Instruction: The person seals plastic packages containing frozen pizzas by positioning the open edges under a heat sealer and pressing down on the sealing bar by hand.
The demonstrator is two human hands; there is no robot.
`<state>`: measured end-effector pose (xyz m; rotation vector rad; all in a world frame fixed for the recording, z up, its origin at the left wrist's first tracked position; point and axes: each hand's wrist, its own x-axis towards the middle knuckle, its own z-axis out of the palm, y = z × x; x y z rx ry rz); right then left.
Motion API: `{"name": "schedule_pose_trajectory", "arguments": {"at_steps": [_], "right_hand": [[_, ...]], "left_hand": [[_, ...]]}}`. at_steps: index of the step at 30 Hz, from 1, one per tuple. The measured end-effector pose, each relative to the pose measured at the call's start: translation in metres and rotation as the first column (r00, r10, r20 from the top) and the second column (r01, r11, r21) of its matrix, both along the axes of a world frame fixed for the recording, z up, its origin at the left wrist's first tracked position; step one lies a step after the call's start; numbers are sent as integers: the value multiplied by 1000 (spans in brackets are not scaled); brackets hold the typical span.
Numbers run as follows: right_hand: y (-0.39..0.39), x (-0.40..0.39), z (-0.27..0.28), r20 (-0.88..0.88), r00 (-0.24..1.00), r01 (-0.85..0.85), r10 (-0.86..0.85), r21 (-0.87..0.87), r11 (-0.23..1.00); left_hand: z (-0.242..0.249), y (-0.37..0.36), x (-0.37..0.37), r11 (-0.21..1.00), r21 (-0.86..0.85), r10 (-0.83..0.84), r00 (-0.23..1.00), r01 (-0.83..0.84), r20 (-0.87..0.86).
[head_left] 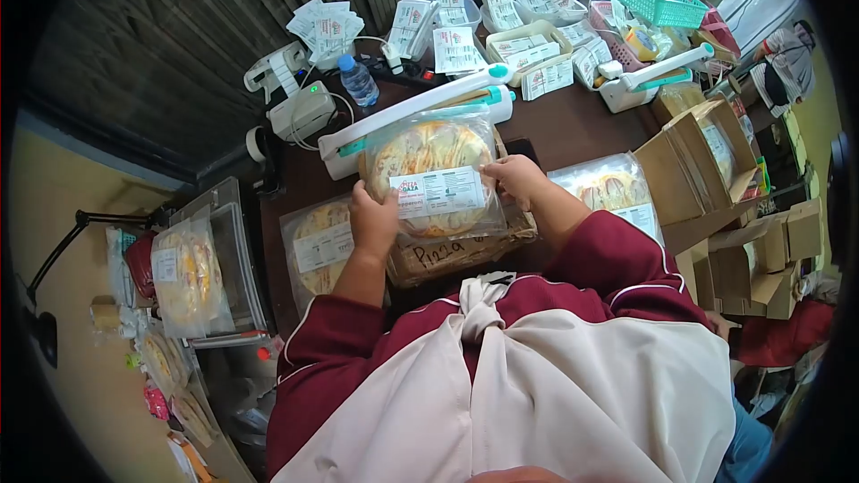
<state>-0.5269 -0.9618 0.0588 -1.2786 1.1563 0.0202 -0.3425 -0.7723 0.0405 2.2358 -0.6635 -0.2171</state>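
Clear plastic: one bagged pizza, I hold with left hand and right hand, at two ends of one label; below, one carton; beyond, one bottle

We look from a single camera worn on the person's head, facing forward and steeply down over the pale apron, with the left hand and right hand close below, mid-view. From above the near edge of the counter, our wide, curved view reaches its more distant far edge and spreads past both side edges, inside a dark round border.
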Motion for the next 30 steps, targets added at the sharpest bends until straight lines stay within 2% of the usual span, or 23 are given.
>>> {"name": "schedule_pose_trajectory", "arguments": {"at_steps": [1, 2, 3, 4, 5, 6, 9, 11, 14, 16, 17, 19, 20, 22, 25, 26, 29, 30], "right_hand": [[9, -3, 10, 52, 998, 30, -29, -13, 999], [21, -6, 20, 105, 993, 63, -60, -24, 998], [27, -10, 25, 158, 983, 101, -94, -35, 994], [25, -14, 13, 182, 979, 102, -92, -43, 994], [20, -19, -8, 205, 974, 108, -95, -51, 993], [22, -25, -6, 225, 969, 117, -101, -59, 991], [24, -64, 18, 327, 903, 286, -279, 27, 958], [9, -100, 40, 314, 920, 266, -233, -66, 962], [-6, -160, 83, 298, 925, 307, -235, -225, 925], [-13, -199, 91, 360, 879, 417, -312, -265, 870], [-17, -217, 87, 187, 933, 359, -307, -478, 802], [-23, -241, 74, -167, 912, 99, -374, -795, 598], [-22, -245, 63, -223, 926, -7, -305, -818, 575], [-7, -244, 41, -342, 924, -217, -169, -835, 505], [29, -229, 9, -493, 863, -427, -108, -828, 364], [36, -231, 2, -482, 866, -422, -133, -847, 322], [45, -236, -8, -442, 880, -405, -175, -890, 208], [45, -239, -5, -434, 888, -397, -150, -890, 226]], "left_hand": [[2, 6, 6, 999, -51, -23, 987, 15, -162], [4, 14, 10, 993, -117, -60, 907, 12, -416], [8, 19, 13, 984, -180, -114, 763, -4, -637], [11, 21, 13, 971, -236, -178, 562, -30, -808], [10, 22, 7, 978, -207, -152, 559, -36, -815], [14, 22, -2, 965, -258, -184, 563, -53, -805], [26, 13, -43, 914, -401, -306, 550, -59, -777], [43, 3, -77, 876, -482, -407, 509, -19, -759], [69, -7, -122, 754, -642, -653, 276, 142, -706], [83, -13, -139, 644, -707, -746, 39, 293, -664], [89, -16, -143, 596, -661, -757, 44, 456, -652], [86, -16, -151, 591, -561, -727, 82, 580, -681], [84, -16, -151, 576, -495, -710, 99, 651, -697], [88, -12, -147, 592, -425, -672, 128, 685, -729], [78, 0, -130, 628, -371, -666, 226, 685, -711], [73, 7, -120, 645, -362, -669, 268, 674, -693], [89, 32, -86, 667, -190, -712, 540, 721, -449], [91, 43, -70, 695, -4, -660, 636, 719, -401]]}}
